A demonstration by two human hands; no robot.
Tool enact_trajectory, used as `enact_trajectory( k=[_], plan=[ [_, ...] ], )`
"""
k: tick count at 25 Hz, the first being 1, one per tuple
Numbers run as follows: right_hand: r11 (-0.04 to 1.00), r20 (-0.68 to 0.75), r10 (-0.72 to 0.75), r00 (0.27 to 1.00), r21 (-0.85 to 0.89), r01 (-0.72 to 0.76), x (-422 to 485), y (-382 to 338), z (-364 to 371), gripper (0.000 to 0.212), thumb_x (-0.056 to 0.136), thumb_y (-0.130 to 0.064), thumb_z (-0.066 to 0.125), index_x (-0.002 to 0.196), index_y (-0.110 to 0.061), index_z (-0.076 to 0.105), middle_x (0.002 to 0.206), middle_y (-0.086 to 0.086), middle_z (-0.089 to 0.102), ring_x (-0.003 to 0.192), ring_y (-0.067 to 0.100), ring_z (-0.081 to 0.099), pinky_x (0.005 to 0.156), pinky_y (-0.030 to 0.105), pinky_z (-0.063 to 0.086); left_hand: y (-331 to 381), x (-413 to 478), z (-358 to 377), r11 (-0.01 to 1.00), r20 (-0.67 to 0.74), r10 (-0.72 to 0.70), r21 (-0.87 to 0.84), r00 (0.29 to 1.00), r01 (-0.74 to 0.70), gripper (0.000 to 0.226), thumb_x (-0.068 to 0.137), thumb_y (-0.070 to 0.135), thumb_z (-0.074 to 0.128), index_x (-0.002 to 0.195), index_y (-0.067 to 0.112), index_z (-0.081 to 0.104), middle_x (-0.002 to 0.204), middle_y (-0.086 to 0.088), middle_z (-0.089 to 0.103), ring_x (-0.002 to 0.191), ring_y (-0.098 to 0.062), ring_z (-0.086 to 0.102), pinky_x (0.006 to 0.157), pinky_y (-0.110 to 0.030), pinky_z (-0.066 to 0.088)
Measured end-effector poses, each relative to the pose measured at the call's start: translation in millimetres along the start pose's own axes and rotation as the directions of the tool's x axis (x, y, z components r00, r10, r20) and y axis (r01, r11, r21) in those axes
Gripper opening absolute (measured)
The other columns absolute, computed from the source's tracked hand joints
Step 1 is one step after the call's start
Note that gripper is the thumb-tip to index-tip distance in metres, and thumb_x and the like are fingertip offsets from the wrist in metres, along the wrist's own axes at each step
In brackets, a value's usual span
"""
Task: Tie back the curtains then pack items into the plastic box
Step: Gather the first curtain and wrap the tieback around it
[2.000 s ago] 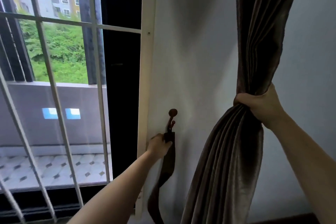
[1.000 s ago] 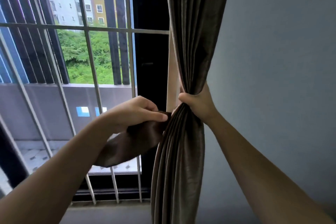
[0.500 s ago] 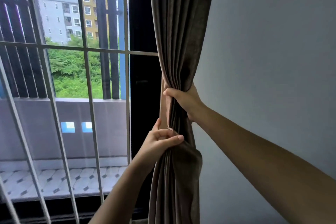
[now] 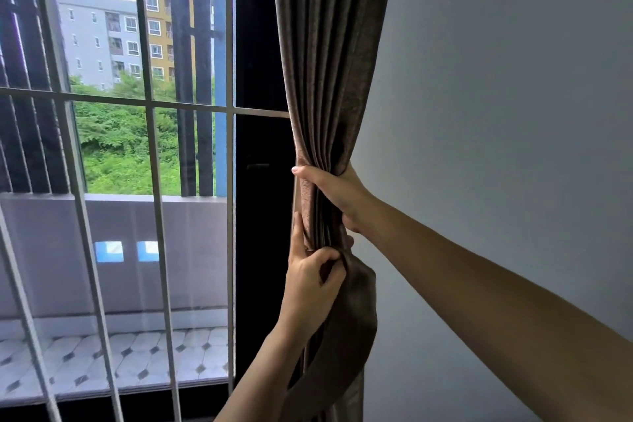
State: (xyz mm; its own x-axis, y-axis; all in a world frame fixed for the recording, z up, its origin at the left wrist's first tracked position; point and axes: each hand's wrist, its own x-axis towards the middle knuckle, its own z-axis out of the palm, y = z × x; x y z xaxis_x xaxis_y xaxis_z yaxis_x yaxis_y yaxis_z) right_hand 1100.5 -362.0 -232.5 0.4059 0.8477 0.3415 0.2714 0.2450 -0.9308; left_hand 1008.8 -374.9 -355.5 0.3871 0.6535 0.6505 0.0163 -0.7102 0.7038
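A brown curtain [image 4: 330,55] hangs bunched against the window frame's right side. My right hand [image 4: 337,190] grips the gathered folds at mid height. Just below it, my left hand [image 4: 311,279] pinches the end of a dark brown tieback strap [image 4: 358,325] against the curtain's left edge. The strap loops around the right side of the bunch and hangs down. The wall hook is hidden behind the curtain. No plastic box is in view.
White window bars [image 4: 156,216] stand to the left, with a balcony floor [image 4: 113,360] and buildings beyond. A dark frame post [image 4: 262,147] sits directly left of the curtain. A plain grey wall [image 4: 496,96] fills the right.
My left hand took the strap off the hook and brought it around the curtain. My right hand carried the bunched curtain left to the frame. Since half a second ago both hands barely shifted.
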Motion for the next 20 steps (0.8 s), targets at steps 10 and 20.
enact_trajectory(
  k=[10,20],
  plan=[
    [1.000,0.000,-0.014,1.000,0.021,0.014,-4,2,2,0.083,0.060,-0.038,0.080,0.132,-0.026,0.040,0.121,-0.003,0.058,0.108,0.016,0.058,0.096,0.038,0.049,10,7,10,0.945,-0.237,-0.326,-0.084,0.915,0.315,0.077,0.060,0.048,0.076,0.113,0.031,0.022,0.143,-0.011,0.040,0.104,-0.025,0.059,0.076,-0.043,0.057],
    [0.999,0.030,0.003,1.000,0.037,-0.004,-14,0,4,0.073,0.067,-0.039,0.076,0.131,-0.027,0.043,0.119,-0.002,0.060,0.108,0.017,0.059,0.098,0.038,0.049,19,30,11,0.892,-0.247,-0.442,-0.024,0.862,0.451,0.088,0.062,0.043,0.079,0.136,0.026,0.033,0.092,0.003,0.063,0.082,-0.019,0.064,0.078,-0.039,0.056]
  ],
)
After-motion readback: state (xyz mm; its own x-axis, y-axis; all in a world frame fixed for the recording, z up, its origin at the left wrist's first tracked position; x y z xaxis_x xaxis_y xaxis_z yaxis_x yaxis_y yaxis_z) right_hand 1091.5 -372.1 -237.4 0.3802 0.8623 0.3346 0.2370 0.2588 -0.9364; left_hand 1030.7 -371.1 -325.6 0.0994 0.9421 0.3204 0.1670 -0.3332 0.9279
